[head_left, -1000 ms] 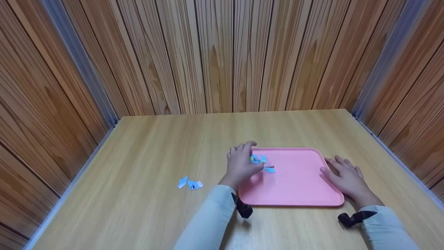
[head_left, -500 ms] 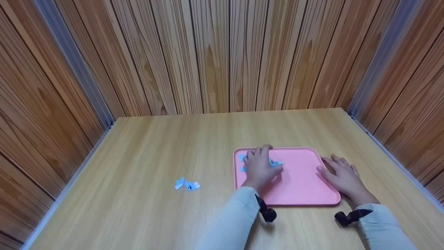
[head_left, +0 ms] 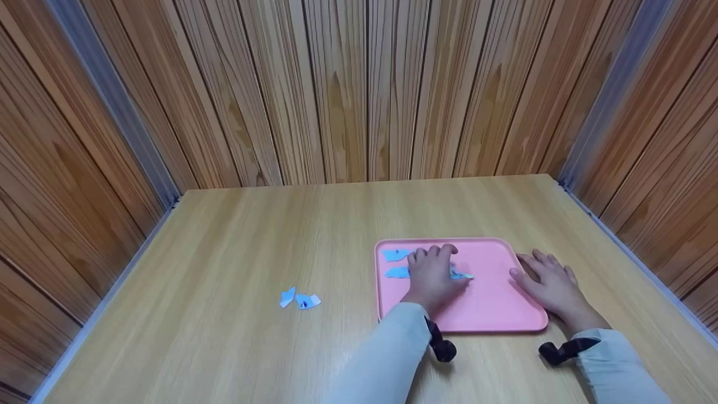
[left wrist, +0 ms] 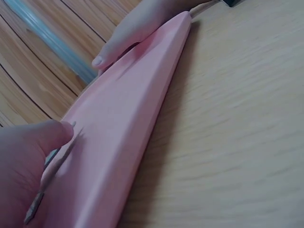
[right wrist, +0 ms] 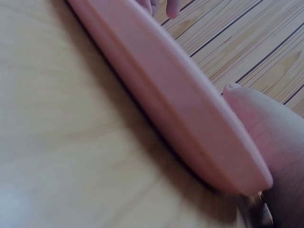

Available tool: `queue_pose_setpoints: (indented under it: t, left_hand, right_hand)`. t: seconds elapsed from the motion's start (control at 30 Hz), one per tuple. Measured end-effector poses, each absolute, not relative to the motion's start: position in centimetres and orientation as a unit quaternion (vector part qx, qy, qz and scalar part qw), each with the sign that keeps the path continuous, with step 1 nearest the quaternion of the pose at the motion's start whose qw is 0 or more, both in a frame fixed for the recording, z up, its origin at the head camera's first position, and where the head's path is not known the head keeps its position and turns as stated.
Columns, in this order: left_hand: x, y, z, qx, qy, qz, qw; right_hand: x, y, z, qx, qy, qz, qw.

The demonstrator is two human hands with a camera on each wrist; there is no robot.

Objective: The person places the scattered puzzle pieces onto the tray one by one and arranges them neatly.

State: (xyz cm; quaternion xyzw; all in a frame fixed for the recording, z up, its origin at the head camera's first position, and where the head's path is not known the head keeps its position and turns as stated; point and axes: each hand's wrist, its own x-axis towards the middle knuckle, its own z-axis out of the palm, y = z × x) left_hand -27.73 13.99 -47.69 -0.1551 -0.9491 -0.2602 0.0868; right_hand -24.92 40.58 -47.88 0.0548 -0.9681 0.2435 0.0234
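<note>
My left hand (head_left: 435, 278) is over the left-middle part of a pink tray (head_left: 493, 314). Its thumb and fingers pinch a torn blue paper piece (head_left: 463, 275) with a printed pattern; in the left wrist view the thumb lies against thin edges just above the tray. Whether more than one piece is held is hidden by the hand. Left of that hand, two blue paper pieces lie on the tray, an upper piece (head_left: 396, 255) and a lower piece (head_left: 397, 272). My right hand (head_left: 552, 289) rests at the tray's right edge, thumb on the rim, fingers extended outside.
Two more torn paper pieces, a small blue one (head_left: 288, 297) and a blue-and-white one (head_left: 307, 301), lie on the wooden table (head_left: 224, 336) left of the tray. Wood-panelled walls (head_left: 348, 101) enclose the table at the back and sides.
My left hand has moved right and slightly nearer across the tray, carrying the paper piece. The two pieces at the tray's left have come into fuller view. My right hand stays on the rim.
</note>
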Motion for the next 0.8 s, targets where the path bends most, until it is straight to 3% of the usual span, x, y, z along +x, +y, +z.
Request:
queue_pose_setpoints:
  t: [0.43, 0.8]
  left_hand:
    - [-28.2, 13.0, -47.4, -0.202, -0.938, -0.279, 0.042]
    - [-28.7, 12.8, -47.5, -0.149, -0.949, -0.271, 0.055]
  right_hand:
    - [-24.7, 40.9, -47.9, 0.054, -0.967, 0.247, 0.022]
    - [-24.8, 40.7, -47.9, 0.051, -0.967, 0.25, 0.016]
